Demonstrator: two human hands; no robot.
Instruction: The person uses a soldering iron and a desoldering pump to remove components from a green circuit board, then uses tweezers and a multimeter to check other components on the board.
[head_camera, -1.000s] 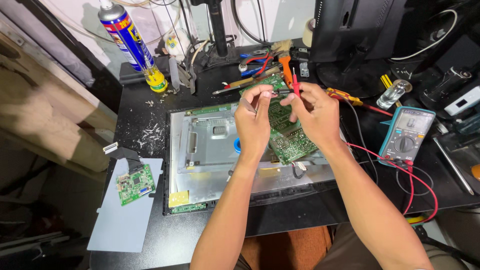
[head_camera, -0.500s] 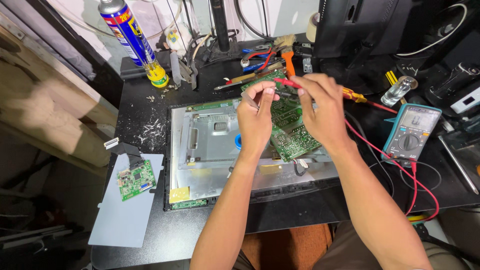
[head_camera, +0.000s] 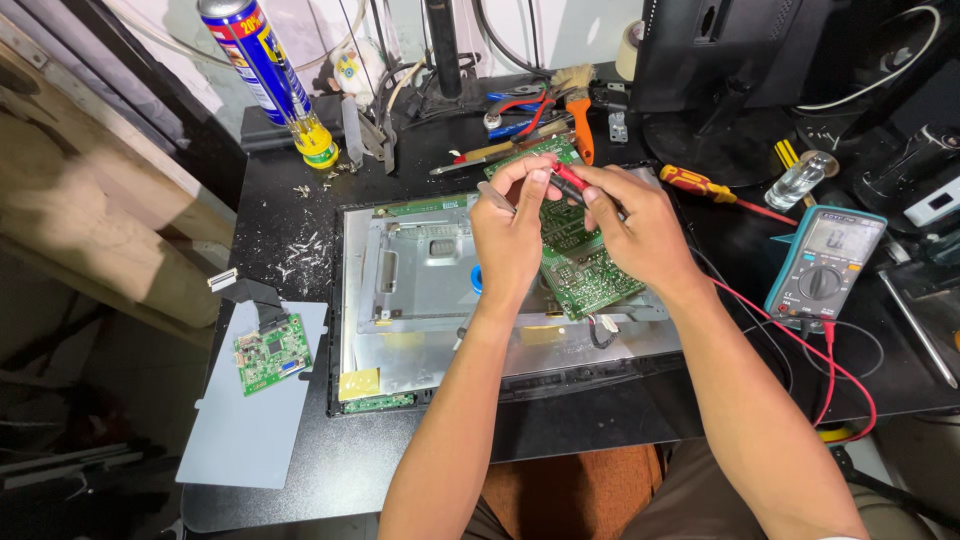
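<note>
While my two hands crowd together over the green circuit board (head_camera: 590, 262), much of what they do is hidden from me. The left hand (head_camera: 512, 232) covers the board's near-left part, and the right hand (head_camera: 632, 225) covers its right edge, so I cannot see where the probe tips land. The left grip is pressed together, pinching a thin dark probe (head_camera: 494, 197) that pokes out on its left; its tip is too small to make out. The right grip pinches the red probe (head_camera: 570, 180) between thumb and forefinger, slanting toward the left grip, fingertips almost touching.

Both forearms rise from the bottom edge, where they are cut off, and converge above the board, wrists bent down, fingers curled.

The board lies tilted under both grips on the metal back of a flat panel (head_camera: 425, 290), which rests on the black counter (head_camera: 560, 425). Right of the right grip a red lead (head_camera: 800, 350) runs to the teal multimeter (head_camera: 826, 262); its screen is unreadable. Beyond the grips lie a red-handled screwdriver (head_camera: 700, 185), pliers (head_camera: 515, 110) and a brush (head_camera: 577, 110). Far left of the left grip a small green board (head_camera: 272, 354) sits on a grey sheet (head_camera: 240, 440), and a blue spray can (head_camera: 265, 75) stands, its top cut off.
</note>
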